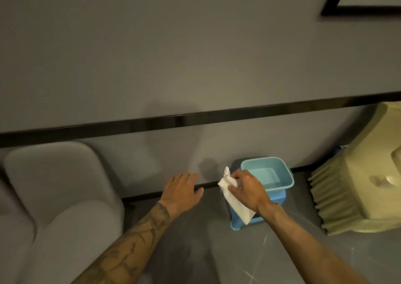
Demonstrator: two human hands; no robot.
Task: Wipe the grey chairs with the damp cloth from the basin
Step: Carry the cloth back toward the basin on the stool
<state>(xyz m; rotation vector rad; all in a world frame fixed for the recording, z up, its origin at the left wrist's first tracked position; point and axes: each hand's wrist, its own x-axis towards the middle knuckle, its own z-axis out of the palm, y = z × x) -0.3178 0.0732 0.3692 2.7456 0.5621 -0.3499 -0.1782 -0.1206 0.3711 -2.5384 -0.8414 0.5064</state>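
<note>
My right hand [247,188] pinches the white cloth [235,203] at lower centre, just left of the blue basin [282,185] (it sits on a blue stool [235,226]). My left hand [182,188] is spread and empty; the grey chair [60,186] sits lower left.

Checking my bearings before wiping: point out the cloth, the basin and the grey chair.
cloth [237,206]: head view, hanging lower part.
basin [265,163]: head view, inner back wall.
grey chair [54,170]: head view, backrest.
</note>
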